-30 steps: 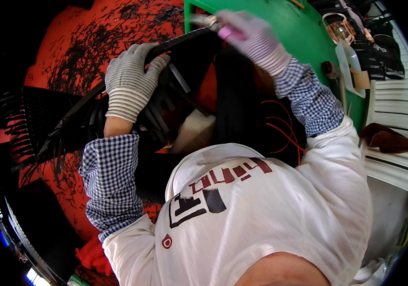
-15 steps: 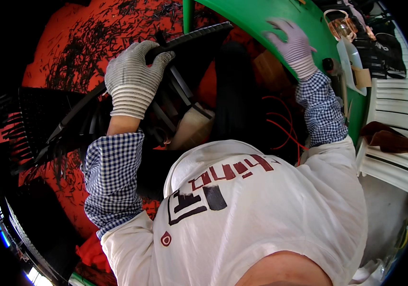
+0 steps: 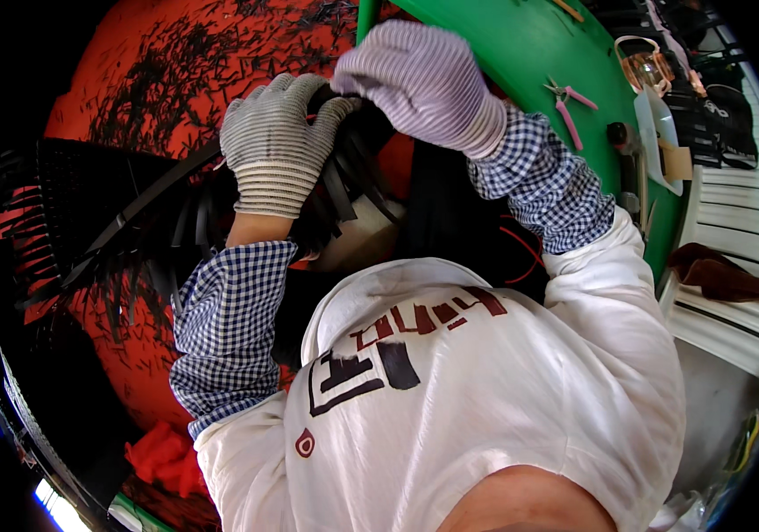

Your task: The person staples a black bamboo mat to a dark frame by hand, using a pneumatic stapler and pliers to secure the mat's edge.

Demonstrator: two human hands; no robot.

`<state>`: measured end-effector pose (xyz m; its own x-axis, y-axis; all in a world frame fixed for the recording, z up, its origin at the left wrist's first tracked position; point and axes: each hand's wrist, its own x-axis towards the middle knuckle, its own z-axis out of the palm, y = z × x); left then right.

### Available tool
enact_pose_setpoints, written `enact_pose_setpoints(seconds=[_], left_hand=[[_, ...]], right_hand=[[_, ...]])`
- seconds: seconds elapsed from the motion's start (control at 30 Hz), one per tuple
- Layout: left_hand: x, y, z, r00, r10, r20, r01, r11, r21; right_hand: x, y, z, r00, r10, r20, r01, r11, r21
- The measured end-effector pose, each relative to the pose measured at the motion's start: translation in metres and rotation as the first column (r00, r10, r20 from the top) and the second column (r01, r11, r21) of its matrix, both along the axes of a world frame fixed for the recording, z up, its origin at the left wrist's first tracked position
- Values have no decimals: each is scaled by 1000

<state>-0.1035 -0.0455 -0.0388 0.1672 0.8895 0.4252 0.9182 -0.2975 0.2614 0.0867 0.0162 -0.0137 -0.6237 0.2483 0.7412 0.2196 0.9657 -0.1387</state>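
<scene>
My left hand (image 3: 275,149), in a striped grey work glove, is closed around a long black strap (image 3: 144,208) that runs down to the left, where a bundle of black strips (image 3: 344,191) hangs below the glove. My right hand (image 3: 416,78), in the same kind of glove, is curled over the top end of that strap, touching my left fingers. What the right fingers pinch is hidden under the glove. My checked sleeves and white vest fill the lower picture.
Pink-handled pliers (image 3: 566,99) lie on the green table (image 3: 521,40) at the upper right, near a clear container (image 3: 645,66). The red floor (image 3: 157,80) is strewn with black offcuts. A black slatted rack (image 3: 51,195) stands at the left. A brown cloth (image 3: 716,275) lies on white boards.
My right hand moved out to the green table, left the pink-handled tool there, then came back left onto the strap's top end beside my left hand. My left hand kept its grip.
</scene>
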Motion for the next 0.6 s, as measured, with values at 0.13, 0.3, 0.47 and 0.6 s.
enact_pose_setpoints(seconds=[0.13,0.3,0.47,0.6], left_hand=[[0,-2,-1,1000,15,-26,-15,1000,13],[7,-2,-4,1000,0,-27,1,999,41],[19,1,-5,998,-22,61,15,994,109],[24,-1,3,998,-55,-22,55,998,11]], right_hand=[[-9,-5,16,997,-31,-70,3,930,-368],[-20,44,5,976,-122,182,201,832,-517],[-42,103,-62,810,-217,545,549,605,-577],[-44,131,-92,577,126,807,458,768,-447]])
